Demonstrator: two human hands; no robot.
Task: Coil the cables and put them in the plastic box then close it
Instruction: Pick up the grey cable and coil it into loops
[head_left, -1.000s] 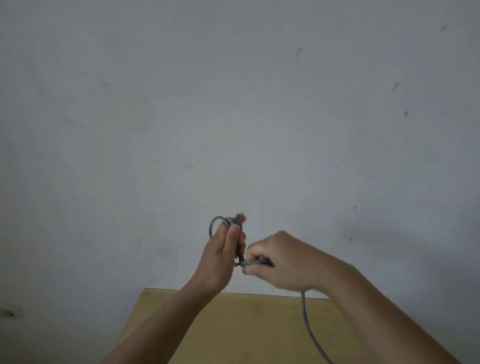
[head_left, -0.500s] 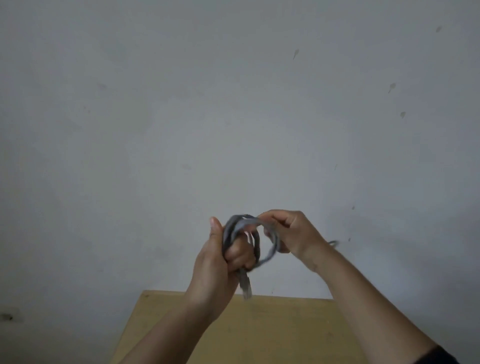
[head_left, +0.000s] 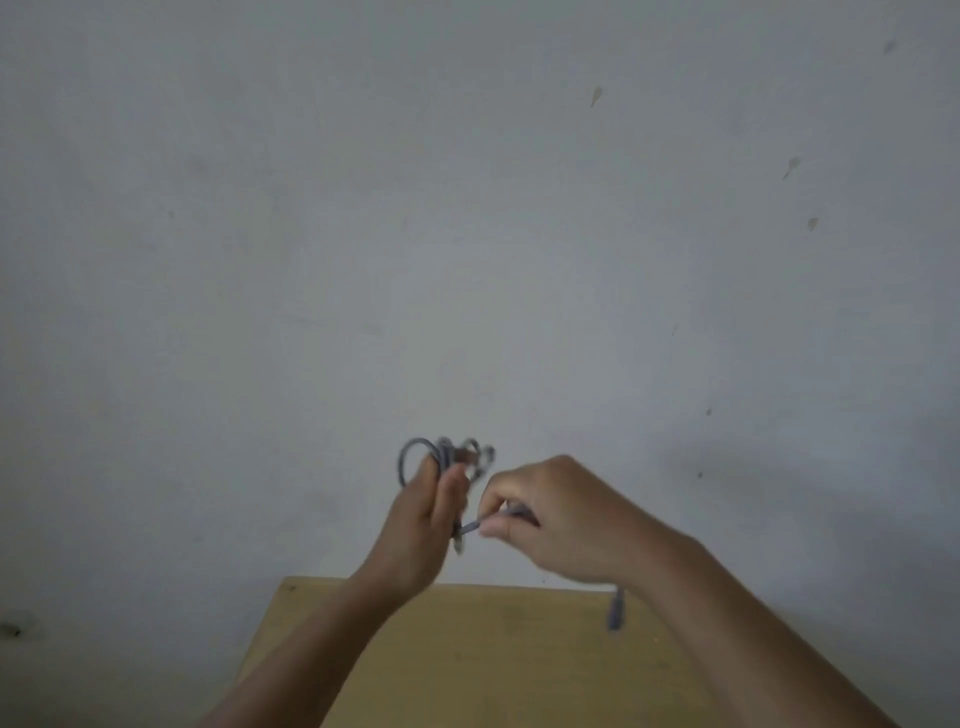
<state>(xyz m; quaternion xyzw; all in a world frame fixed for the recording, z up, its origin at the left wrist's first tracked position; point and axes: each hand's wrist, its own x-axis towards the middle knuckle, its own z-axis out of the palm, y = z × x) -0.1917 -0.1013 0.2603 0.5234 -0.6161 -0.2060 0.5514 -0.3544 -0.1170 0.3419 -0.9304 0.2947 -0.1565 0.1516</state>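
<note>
- Cable (head_left: 445, 457), grey and thin, is held up in the air in front of a pale wall (head_left: 467, 208), above the far edge of a wooden tabletop (head_left: 493, 654); only one view, from the head camera, shows it.
- Several loops of it stand out above the left hand (head_left: 423, 525); the picture is blurred, so the number of loops cannot be counted.
- That hand is upright, fingers curled closed around the gathered loops, thumb side toward the camera.
- A short stretch of the cable runs from the bottom of the left hand's fist across to the right hand (head_left: 558, 519), just beside it.
- The right hand is mostly closed, its thumb and forefinger pinching that stretch, with the back of the hand facing the camera.
- A loose end (head_left: 615, 613) of the cable hangs below the right wrist, over the tabletop near its far edge; whether it touches the wood cannot be told.
- Both forearms rise from the lower edge of the picture, crossing over the tabletop.
- The wall carries a few small dark marks toward the upper right.
</note>
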